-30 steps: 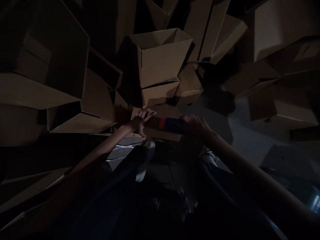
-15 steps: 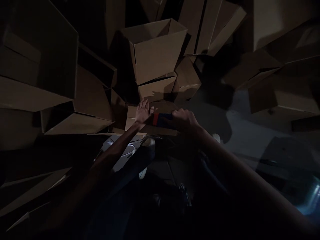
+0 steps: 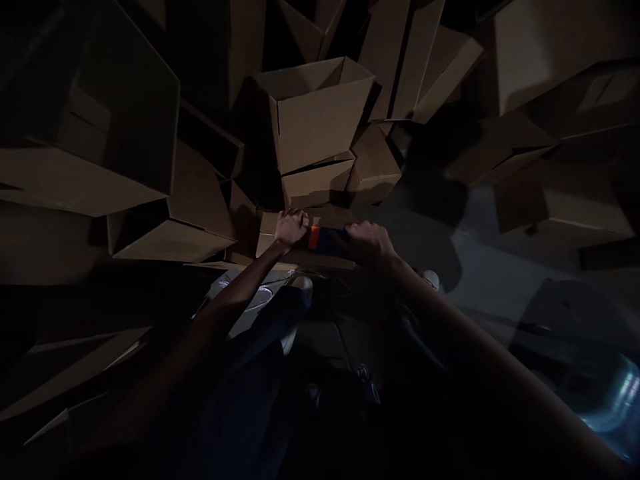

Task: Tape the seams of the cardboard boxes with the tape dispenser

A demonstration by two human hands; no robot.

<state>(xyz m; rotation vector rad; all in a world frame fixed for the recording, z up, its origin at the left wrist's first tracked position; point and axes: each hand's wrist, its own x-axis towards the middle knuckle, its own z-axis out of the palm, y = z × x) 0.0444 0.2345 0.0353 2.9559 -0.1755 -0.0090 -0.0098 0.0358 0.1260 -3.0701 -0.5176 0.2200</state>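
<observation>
Down on the low cardboard box [image 3: 320,257] in front of us, both our hands are busy with a tape dispenser.

Our right hand [image 3: 367,241] is wrapped tight around the tape dispenser [image 3: 326,237], the red and blue thing lying across the top of that box, right between our two hands. Our left hand [image 3: 291,227] sits just beside its red end with fingers curled down onto the box top, pressing on the cardboard; it's too dark to tell if it's actually pinching anything. Pretty dim lighting overall. Just behind the low box there's an open box [image 3: 320,113] stacked on another one, and more cartons are piled up all around, left and right. Grey floor [image 3: 500,267] shows off to the right.
</observation>
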